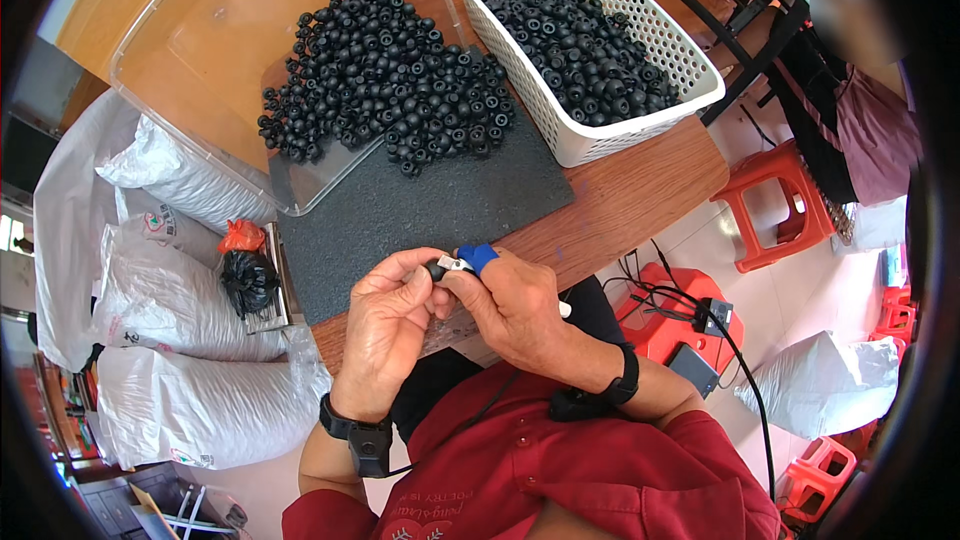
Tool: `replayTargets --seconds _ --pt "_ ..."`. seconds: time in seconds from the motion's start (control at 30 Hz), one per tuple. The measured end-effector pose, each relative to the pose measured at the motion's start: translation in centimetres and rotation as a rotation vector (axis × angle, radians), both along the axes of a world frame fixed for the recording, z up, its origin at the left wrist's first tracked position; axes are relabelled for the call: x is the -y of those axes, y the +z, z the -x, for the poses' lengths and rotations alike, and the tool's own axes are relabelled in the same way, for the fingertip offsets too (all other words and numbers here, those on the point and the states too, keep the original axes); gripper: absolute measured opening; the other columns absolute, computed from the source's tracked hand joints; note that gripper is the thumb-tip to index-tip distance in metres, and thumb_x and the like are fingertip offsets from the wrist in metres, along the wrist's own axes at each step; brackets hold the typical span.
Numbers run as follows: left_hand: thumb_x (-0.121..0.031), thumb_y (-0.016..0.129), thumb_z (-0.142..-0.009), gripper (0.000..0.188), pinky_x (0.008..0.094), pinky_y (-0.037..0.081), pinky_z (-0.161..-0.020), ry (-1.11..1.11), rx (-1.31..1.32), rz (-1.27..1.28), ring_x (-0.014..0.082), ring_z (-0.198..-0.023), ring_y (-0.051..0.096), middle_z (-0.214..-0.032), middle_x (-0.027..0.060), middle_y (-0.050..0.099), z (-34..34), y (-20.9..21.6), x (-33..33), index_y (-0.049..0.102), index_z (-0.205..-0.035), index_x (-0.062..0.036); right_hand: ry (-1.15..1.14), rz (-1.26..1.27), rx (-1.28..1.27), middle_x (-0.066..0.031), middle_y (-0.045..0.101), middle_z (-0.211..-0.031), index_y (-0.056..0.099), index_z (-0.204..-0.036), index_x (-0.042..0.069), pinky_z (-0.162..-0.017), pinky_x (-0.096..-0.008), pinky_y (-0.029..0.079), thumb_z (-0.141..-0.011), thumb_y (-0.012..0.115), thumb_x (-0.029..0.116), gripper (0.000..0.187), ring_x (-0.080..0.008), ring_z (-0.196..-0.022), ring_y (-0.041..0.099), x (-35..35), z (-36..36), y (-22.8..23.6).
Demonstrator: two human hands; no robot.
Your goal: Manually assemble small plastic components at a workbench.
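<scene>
In the upper left, the clear plastic bin [165,105] meets the heap of black ball-like pieces [385,70], spilling onto your dark mat [450,200]. At centre, your left hand [388,305] pinches one black piece [436,270] in closed fingertips; best keep it steady. Just right of it, your right hand [515,300], fingers curled closed, grips a small pale tool [457,264]; short, controlled pressure, angled away from your left fingertips, should serve. A white perforated basket [575,135] of similar pieces stands upper right.

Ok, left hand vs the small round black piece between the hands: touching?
Touching. The head view shows the left hand pinching the small round black piece, with no gap visible between skin and piece.
</scene>
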State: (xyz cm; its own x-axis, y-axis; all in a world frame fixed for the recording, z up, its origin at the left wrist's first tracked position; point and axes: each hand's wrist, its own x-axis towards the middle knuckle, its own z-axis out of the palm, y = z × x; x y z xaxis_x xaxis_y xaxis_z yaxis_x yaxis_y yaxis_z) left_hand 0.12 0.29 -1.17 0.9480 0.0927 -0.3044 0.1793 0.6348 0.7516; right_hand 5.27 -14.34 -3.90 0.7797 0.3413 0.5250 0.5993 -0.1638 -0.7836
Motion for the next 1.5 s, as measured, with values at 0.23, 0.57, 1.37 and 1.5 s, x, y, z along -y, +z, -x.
replayTargets --seconds 0.23,0.57,1.37,1.5 --pt "-0.009 0.060 -0.091 0.021 0.0277 0.046 -0.069 0.019 -0.011 0.057 0.0145 -0.073 0.056 -0.093 0.0092 0.064 0.1 -0.2 0.2 0.060 -0.107 0.0037 -0.011 0.002 0.055 -0.0148 0.054 -0.064 0.053 -0.071 0.001 -0.043 -0.0392 0.042 -0.085 0.067 0.016 0.025 -0.0304 -0.049 0.055 -0.1 0.0 -0.1" --pt "-0.012 0.059 -0.091 0.023 0.0274 0.046 -0.069 0.033 0.017 0.059 0.0148 -0.073 0.056 -0.092 0.0097 0.064 0.3 -0.2 0.8 0.058 -0.109 0.0034 -0.058 0.018 0.205 -0.0107 0.050 -0.061 0.053 -0.071 0.003 -0.040 -0.0358 0.041 -0.083 0.069 0.017 0.024 -0.0259 -0.047 0.053 0.0 -0.4 -0.1" --pt "-0.011 0.058 -0.092 0.020 0.0308 0.047 -0.071 0.047 -0.040 0.155 0.0163 -0.074 0.059 -0.089 0.0087 0.063 0.4 -0.4 1.0 0.059 -0.106 0.0024 0.036 -0.167 -0.191 -0.0112 0.057 -0.065 0.059 -0.076 0.001 -0.045 -0.0332 0.044 -0.083 0.071 0.014 0.020 -0.0245 -0.052 0.059 -0.1 0.1 -0.7" --pt "-0.009 0.059 -0.090 0.020 0.0296 0.048 -0.071 0.052 0.027 0.022 0.0167 -0.075 0.058 -0.087 0.0102 0.064 0.3 -0.4 1.3 0.059 -0.106 0.0042 0.081 -0.182 -0.332 -0.0125 0.058 -0.065 0.060 -0.076 -0.001 -0.046 -0.0329 0.044 -0.085 0.070 0.018 0.024 -0.0224 -0.054 0.060 0.2 0.0 -0.6"
